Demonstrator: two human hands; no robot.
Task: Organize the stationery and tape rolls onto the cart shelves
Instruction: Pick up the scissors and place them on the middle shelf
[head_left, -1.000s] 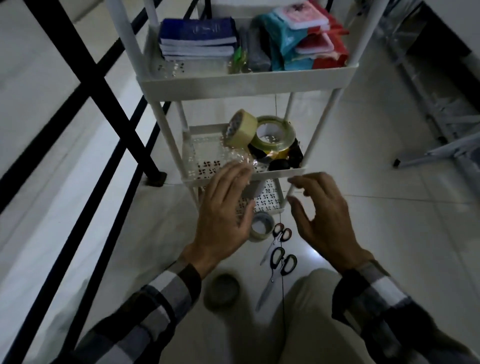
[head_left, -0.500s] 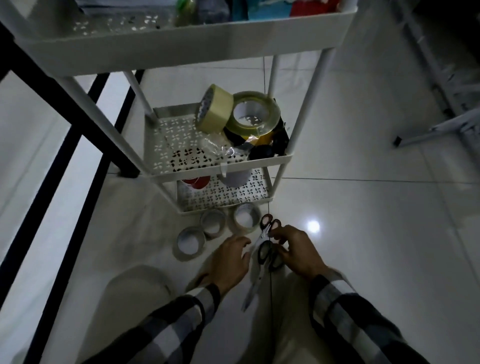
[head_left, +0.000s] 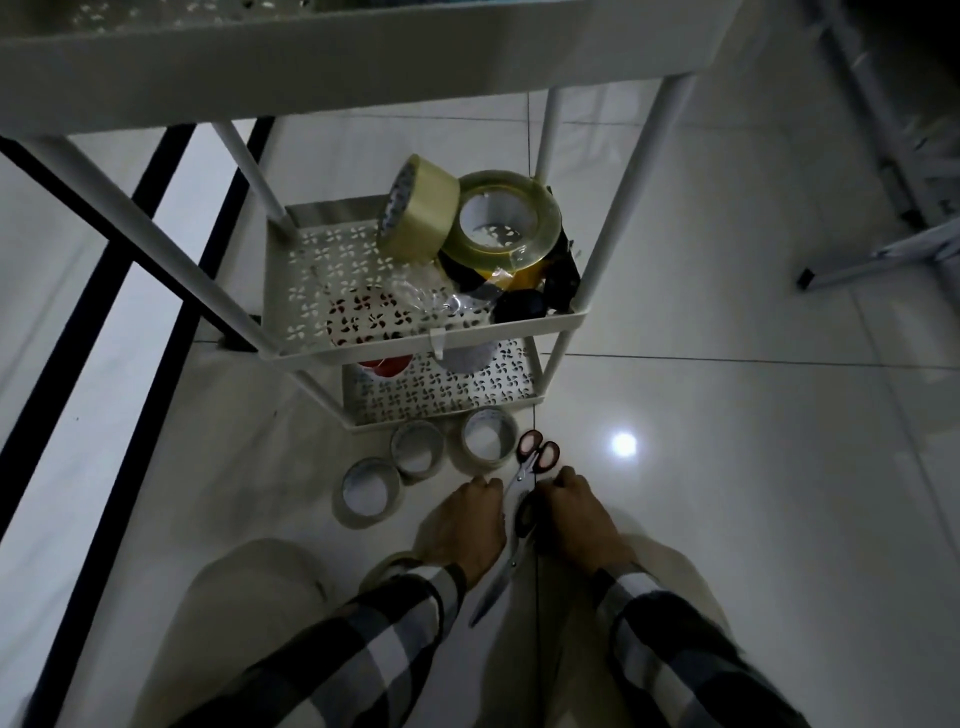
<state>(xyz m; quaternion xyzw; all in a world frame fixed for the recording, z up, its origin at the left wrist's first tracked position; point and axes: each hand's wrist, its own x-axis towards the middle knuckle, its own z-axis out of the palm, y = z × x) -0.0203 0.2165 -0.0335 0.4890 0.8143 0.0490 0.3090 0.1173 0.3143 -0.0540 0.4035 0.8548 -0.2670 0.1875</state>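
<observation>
Two pairs of scissors lie on the tiled floor in front of me: small scissors (head_left: 537, 453) with reddish handles and large scissors (head_left: 521, 515) with black handles, blade pointing toward my knees. My left hand (head_left: 467, 527) curls its fingers against the small pair's blades. My right hand (head_left: 579, 519) curls over the large pair's black handle. Three tape rolls lie flat on the floor: a left roll (head_left: 370, 492), a middle roll (head_left: 418, 451) and a right roll (head_left: 487, 439). The white cart's middle shelf (head_left: 415, 340) holds a beige tape roll (head_left: 422, 209) and a wide clear roll (head_left: 506, 221).
The cart's bottom shelf (head_left: 447, 397) holds a red item (head_left: 385, 367) and a grey roll (head_left: 467, 358). The top shelf's rim (head_left: 363, 67) overhangs above. A black railing (head_left: 130, 291) runs along the left. A metal stand's leg (head_left: 852, 270) is at the right.
My hands have dropped from the middle shelf to the floor and closed around the scissors. The view has tilted down, and three tape rolls now show on the floor.
</observation>
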